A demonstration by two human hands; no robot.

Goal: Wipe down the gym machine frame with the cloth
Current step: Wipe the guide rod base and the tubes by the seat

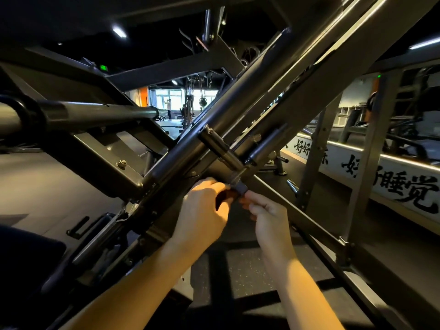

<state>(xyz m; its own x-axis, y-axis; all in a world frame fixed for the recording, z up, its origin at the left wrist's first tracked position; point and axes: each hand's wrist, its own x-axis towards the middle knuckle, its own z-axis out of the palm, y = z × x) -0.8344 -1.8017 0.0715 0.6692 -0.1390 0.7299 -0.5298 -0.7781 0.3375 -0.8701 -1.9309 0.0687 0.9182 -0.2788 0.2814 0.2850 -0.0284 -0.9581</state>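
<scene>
A dark metal gym machine frame (pixel 238 110) fills the view, with thick beams that cross on a diagonal. A small dark grey cloth (pixel 239 189) is held against the frame just below a short cylindrical peg (pixel 217 146). My left hand (pixel 202 210) grips the cloth's left side with curled fingers. My right hand (pixel 266 215) pinches its right lower edge. Both hands are just under the beam crossing. Most of the cloth is hidden by my fingers.
A round steel bar (pixel 95 113) juts in from the left. A lower frame rail (pixel 309 225) runs down to the right. A white wall strip with black characters (pixel 404 186) stands at the right. Dark rubber floor (pixel 250 270) lies below. A person stands far off by bright windows (pixel 169 108).
</scene>
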